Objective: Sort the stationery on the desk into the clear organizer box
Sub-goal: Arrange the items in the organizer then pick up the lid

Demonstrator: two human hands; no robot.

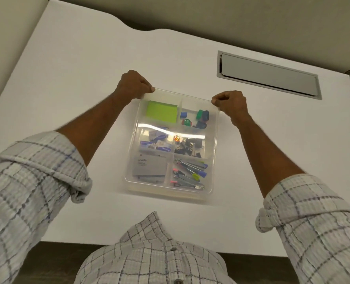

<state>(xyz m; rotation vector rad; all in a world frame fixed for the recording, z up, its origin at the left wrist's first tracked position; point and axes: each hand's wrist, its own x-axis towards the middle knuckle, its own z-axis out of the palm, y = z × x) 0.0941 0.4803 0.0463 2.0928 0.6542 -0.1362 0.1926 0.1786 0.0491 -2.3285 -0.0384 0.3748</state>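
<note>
Both hands grip the far corners of the clear organizer box [171, 144]: my left hand [134, 85] and right hand [230, 103] are each closed on its rim or lid, which of the two I cannot tell. It lies mid-tabletop [77, 68], already filled with sticky notes [161, 111], clips and pens [188, 173]. Pulling unevenly could tilt it and mix the compartments; the white surface is otherwise bare, apart from a grey cable hatch [269, 75] near the back.
</note>
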